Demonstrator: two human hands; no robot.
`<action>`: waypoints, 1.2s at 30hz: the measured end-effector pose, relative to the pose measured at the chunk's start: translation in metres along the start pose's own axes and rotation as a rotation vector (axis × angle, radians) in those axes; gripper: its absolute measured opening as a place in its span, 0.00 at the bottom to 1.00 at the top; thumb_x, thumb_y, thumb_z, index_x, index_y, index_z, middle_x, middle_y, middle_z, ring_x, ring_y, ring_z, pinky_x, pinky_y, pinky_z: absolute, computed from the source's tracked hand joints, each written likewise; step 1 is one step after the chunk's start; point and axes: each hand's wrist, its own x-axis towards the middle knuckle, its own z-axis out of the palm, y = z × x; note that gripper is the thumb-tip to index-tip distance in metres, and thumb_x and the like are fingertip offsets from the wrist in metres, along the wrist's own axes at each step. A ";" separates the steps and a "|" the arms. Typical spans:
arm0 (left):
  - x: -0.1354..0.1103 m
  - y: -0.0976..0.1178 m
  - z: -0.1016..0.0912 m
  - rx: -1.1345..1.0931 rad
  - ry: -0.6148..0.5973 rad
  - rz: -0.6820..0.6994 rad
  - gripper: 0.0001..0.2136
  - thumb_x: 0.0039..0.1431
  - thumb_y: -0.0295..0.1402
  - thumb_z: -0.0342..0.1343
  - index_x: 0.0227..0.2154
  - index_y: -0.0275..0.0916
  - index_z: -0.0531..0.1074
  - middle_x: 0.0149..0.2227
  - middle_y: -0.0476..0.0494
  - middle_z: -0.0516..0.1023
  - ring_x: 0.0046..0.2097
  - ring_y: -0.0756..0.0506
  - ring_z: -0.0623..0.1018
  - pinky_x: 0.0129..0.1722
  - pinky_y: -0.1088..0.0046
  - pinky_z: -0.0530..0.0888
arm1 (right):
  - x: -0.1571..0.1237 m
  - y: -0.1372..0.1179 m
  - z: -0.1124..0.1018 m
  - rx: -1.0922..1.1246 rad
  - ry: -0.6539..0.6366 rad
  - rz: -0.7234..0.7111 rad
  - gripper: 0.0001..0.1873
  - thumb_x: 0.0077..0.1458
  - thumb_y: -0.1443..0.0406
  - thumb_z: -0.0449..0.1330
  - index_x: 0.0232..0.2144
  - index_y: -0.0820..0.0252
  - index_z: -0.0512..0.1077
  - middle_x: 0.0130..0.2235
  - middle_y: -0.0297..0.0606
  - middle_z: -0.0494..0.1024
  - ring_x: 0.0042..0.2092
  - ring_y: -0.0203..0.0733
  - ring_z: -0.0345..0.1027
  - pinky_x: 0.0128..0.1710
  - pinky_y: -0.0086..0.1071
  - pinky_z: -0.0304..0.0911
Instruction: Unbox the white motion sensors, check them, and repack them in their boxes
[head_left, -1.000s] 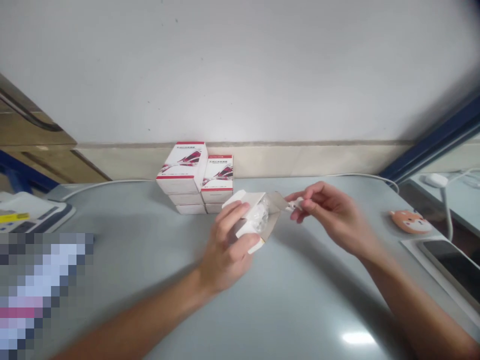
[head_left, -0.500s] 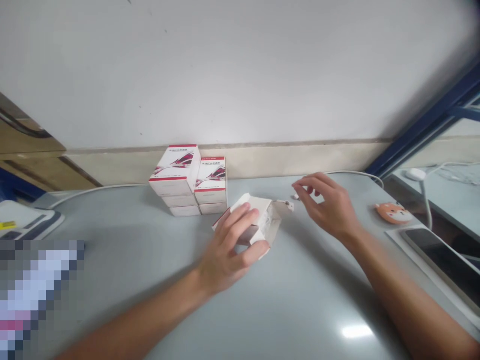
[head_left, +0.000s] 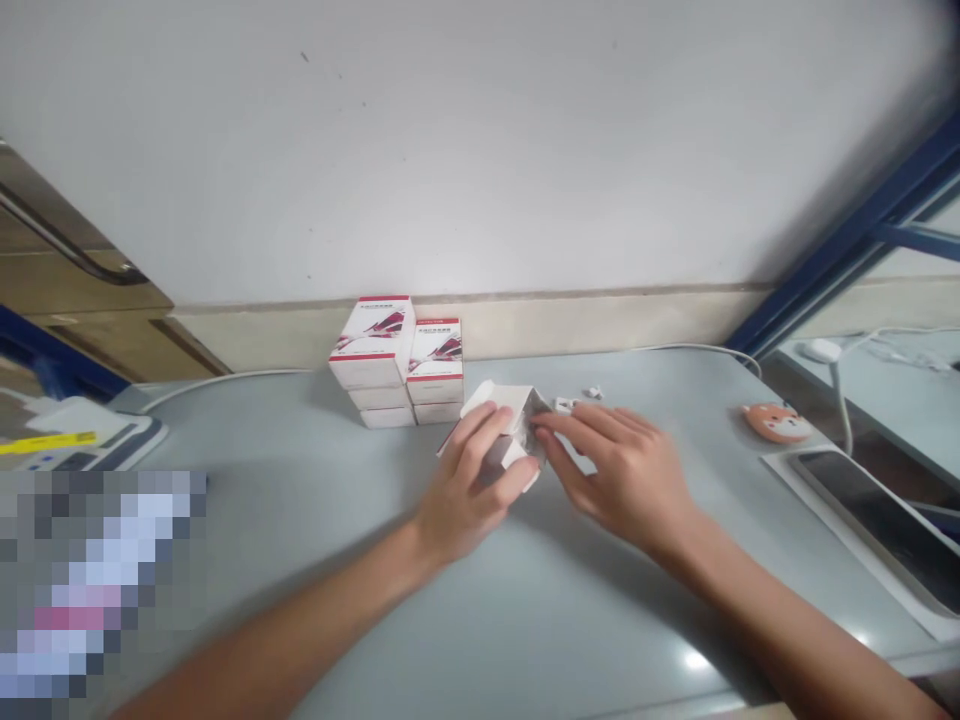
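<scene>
My left hand (head_left: 465, 490) is wrapped round a small white cardboard box (head_left: 516, 400) that lies on its side, its opened end with loose flaps facing right. Something clear and crinkled, like plastic wrap, shows inside that end. The fingertips of my right hand (head_left: 626, 475) are pressed together at the opening; what they pinch, if anything, is hidden. Just beyond those fingers lies a little white piece (head_left: 564, 405), partly covered by the hand. A second small white piece (head_left: 593, 392) rests a bit farther back on the table.
Stacked boxes (head_left: 373, 340) with red trim stand against the wall, left of centre. At the right are an orange animal-face case (head_left: 777, 422) and a dark phone (head_left: 877, 515) on a white sheet. A white device (head_left: 112, 440) sits at the left on the grey tabletop (head_left: 360, 640).
My right hand has moved left from beside the small white piece to the box's open end. My left hand keeps its hold on the box. The view has shifted slightly.
</scene>
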 end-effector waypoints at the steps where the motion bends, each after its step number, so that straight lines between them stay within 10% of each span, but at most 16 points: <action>1: 0.000 0.000 0.000 0.007 -0.005 0.009 0.18 0.59 0.18 0.64 0.47 0.44 0.69 0.70 0.36 0.62 0.70 0.37 0.68 0.61 0.50 0.79 | -0.001 0.000 0.002 -0.044 0.020 0.043 0.10 0.69 0.66 0.60 0.36 0.57 0.81 0.26 0.33 0.77 0.27 0.37 0.68 0.31 0.33 0.57; 13: -0.002 0.002 -0.004 0.004 -0.113 0.185 0.17 0.61 0.17 0.58 0.48 0.44 0.75 0.70 0.36 0.69 0.68 0.38 0.73 0.55 0.61 0.81 | -0.005 0.008 0.015 0.488 -0.283 0.564 0.06 0.62 0.61 0.63 0.37 0.52 0.81 0.31 0.32 0.80 0.29 0.39 0.69 0.31 0.34 0.63; 18: -0.004 0.000 -0.001 -0.044 -0.032 0.142 0.22 0.59 0.17 0.61 0.53 0.45 0.71 0.70 0.37 0.66 0.70 0.38 0.70 0.59 0.57 0.79 | -0.001 0.019 0.015 0.592 -0.281 0.501 0.06 0.62 0.62 0.63 0.33 0.53 0.78 0.30 0.31 0.78 0.31 0.38 0.68 0.33 0.33 0.62; 22: -0.007 0.000 0.002 -0.043 0.086 -0.051 0.33 0.52 0.21 0.70 0.58 0.49 0.65 0.73 0.34 0.56 0.71 0.32 0.68 0.57 0.52 0.81 | 0.000 0.023 0.013 0.468 -0.239 0.260 0.05 0.67 0.64 0.58 0.38 0.55 0.75 0.36 0.35 0.79 0.35 0.39 0.70 0.36 0.34 0.62; 26: -0.006 0.001 0.003 -0.083 -0.169 -0.275 0.36 0.51 0.21 0.70 0.61 0.50 0.65 0.62 0.36 0.73 0.55 0.38 0.82 0.46 0.62 0.84 | -0.001 0.030 0.011 0.343 -0.213 0.192 0.06 0.71 0.63 0.55 0.41 0.55 0.71 0.41 0.38 0.78 0.38 0.40 0.72 0.36 0.33 0.63; 32: -0.010 -0.002 0.002 -0.088 -0.094 -0.284 0.37 0.60 0.24 0.66 0.68 0.49 0.60 0.60 0.38 0.79 0.57 0.40 0.83 0.55 0.62 0.82 | 0.008 0.062 -0.008 0.539 0.070 0.359 0.09 0.73 0.56 0.52 0.43 0.53 0.67 0.52 0.45 0.79 0.46 0.45 0.76 0.44 0.39 0.71; 36: -0.001 -0.005 0.008 -0.196 0.038 -0.463 0.33 0.64 0.32 0.65 0.70 0.48 0.60 0.63 0.37 0.77 0.62 0.39 0.79 0.62 0.57 0.78 | 0.012 0.091 -0.016 0.883 0.296 0.688 0.16 0.67 0.48 0.57 0.41 0.50 0.63 0.37 0.35 0.82 0.34 0.44 0.77 0.36 0.41 0.76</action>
